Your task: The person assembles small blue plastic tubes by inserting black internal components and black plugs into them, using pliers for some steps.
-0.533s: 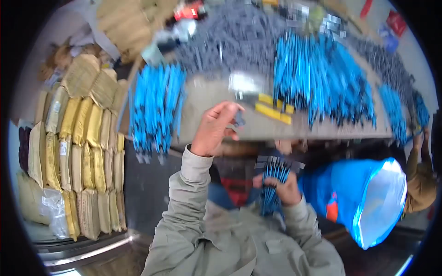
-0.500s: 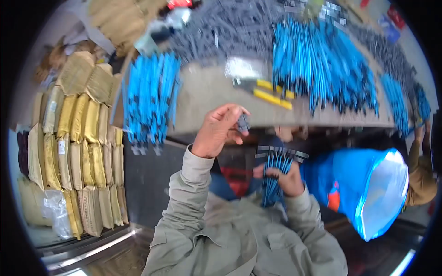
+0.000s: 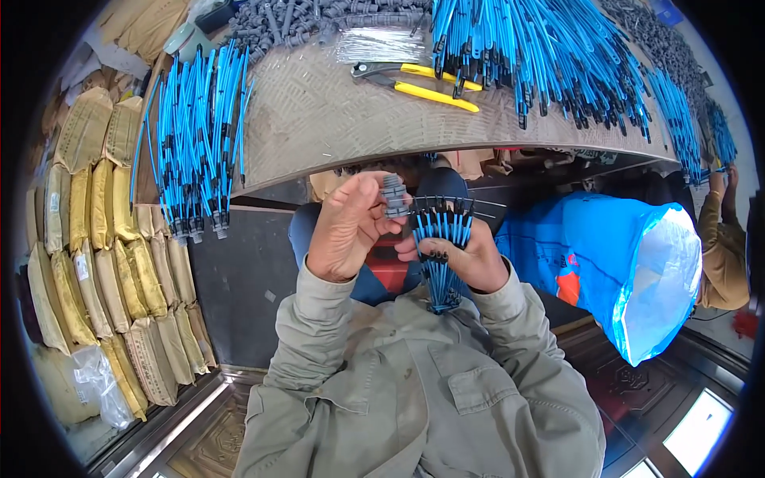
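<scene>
My left hand pinches a small grey ribbed plastic connector between thumb and fingers, just below the table edge. Beside it, my right hand grips a fanned bunch of blue tubes with black tips, their lower ends hanging toward my lap. The connector sits right next to the leftmost tube tips. Both hands are close together over my knees.
The metal table carries yellow-handled pliers, a grey connector heap and piles of blue tubes. Tan sacks stack at left. An open blue bag stands right, with another person's arm beyond it.
My left hand has come down from the table top with a grey connector and met the right hand. The right hand has lifted the tube bunch higher.
</scene>
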The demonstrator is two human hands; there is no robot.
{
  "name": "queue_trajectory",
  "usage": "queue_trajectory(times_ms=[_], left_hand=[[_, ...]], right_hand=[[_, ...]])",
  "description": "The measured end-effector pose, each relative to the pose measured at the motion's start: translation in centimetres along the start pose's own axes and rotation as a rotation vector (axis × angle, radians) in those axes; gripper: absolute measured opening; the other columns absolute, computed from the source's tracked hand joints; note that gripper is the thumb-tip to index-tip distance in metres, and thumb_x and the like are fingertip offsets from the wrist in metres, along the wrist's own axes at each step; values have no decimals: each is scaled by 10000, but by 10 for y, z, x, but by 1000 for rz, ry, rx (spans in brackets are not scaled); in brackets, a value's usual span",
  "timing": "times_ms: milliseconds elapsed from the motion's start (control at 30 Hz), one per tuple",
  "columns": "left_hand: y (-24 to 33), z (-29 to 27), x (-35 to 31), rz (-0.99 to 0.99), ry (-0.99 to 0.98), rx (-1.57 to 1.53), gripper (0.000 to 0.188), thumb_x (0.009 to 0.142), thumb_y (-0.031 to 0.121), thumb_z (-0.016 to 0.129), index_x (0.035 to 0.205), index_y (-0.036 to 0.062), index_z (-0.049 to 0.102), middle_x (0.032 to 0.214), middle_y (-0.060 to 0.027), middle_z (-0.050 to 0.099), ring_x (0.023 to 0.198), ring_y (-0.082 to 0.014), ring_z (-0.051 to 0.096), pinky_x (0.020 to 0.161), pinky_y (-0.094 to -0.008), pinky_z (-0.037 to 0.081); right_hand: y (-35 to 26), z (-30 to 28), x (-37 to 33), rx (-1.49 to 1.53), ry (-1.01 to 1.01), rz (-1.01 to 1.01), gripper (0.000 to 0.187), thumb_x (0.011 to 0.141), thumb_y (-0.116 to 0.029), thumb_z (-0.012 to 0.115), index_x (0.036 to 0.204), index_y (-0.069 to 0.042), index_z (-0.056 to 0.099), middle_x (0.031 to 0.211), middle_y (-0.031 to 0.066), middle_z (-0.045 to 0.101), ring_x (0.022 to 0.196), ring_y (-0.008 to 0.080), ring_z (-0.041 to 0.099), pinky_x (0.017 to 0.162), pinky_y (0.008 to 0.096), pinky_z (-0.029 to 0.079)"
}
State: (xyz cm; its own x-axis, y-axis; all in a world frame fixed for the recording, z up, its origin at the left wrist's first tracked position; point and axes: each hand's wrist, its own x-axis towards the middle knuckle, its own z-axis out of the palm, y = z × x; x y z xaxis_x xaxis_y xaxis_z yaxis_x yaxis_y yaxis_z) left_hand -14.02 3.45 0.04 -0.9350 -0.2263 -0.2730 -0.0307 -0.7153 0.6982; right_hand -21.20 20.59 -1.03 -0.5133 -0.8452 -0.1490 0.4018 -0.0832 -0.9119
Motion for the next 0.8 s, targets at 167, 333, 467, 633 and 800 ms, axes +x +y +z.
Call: queue_trajectory(times_ms=[167,333,467,633,800], left_hand=[[-5,-4,8,-4,-51,-160,310,898,237,568,1108,11,539,955,-108,631,784,-138,629,675,-251,546],[-1,4,11,-64,-39,-11,361,942,292,476,1179,20,480,976,-98,590,822,-136,595,705,-247,517],[-1,9,14,-91,-12,5,375,947,298,466,1195,16,469,976,-95,588,824,-141,593,708,-252,515],[-7,2,19,-67,-32,-90,404,949,318,456,1203,5,464,1008,-106,594,815,-139,600,701,-248,516],[-9,-2,20,-52,-89,-121,393,942,300,475,1186,-7,498,967,-109,617,804,-140,613,692,-245,531]], right_hand=[[0,-3,2,-15,-18,-17,270,854,26,527,1118,73,493,932,160,646,869,219,646,766,313,522],[-3,-7,6,9,12,-7,298,846,5,515,1132,80,483,947,200,633,870,284,647,772,364,536],[1,-9,6,25,34,-31,300,848,-7,521,1133,78,483,947,204,633,865,286,648,769,363,537],[-1,-13,6,46,12,-20,321,854,-29,532,1153,74,476,960,200,631,870,286,647,772,365,535],[1,-15,6,22,12,-24,333,858,-32,534,1167,75,470,961,192,631,872,282,646,777,367,534]])
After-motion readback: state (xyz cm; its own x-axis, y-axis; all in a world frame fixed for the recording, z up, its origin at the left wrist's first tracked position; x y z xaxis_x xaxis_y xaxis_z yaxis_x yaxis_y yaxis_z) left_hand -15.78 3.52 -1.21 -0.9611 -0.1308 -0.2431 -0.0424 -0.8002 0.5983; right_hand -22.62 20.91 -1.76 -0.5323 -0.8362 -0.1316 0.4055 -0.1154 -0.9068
